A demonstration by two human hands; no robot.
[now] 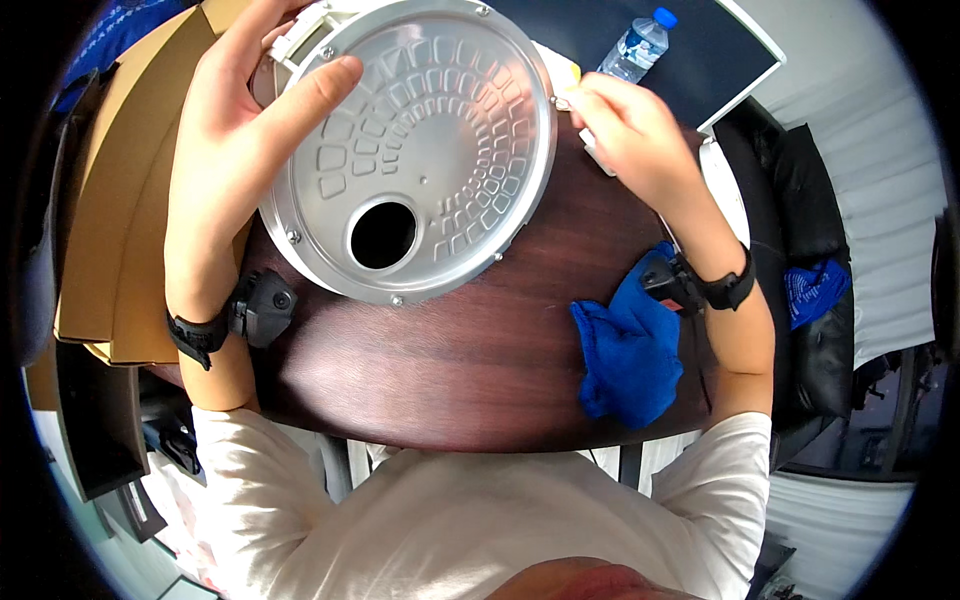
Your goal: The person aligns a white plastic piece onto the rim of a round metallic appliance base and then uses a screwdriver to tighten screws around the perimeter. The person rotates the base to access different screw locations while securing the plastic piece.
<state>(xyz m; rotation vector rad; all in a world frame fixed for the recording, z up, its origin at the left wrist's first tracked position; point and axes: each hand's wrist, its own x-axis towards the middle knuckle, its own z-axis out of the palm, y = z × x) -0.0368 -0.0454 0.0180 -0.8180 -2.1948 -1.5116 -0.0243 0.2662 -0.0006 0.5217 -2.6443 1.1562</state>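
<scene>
A round silver metal disc [430, 190] with a stamped pattern, one round hole and several screws along its rim is held up, tilted, over the table. My left hand [235, 120] grips its upper left edge, thumb lying on the metal face; the other fingers are mostly hidden behind it. A white plastic part [300, 35] juts out at that edge. At the disc's right rim, beside a screw, the fingers of my right hand [635, 125] are pinched together. Something small, pale and yellowish shows at their tips, too small to name. Just below those fingers is a white piece [597, 155].
A blue cloth [630, 345] lies on the dark wooden table [400, 380] near my right forearm. Beyond my right hand is a water bottle [640, 45] with a blue cap. An open cardboard box [130, 200] stands at the left, a black sofa [810, 200] at the right.
</scene>
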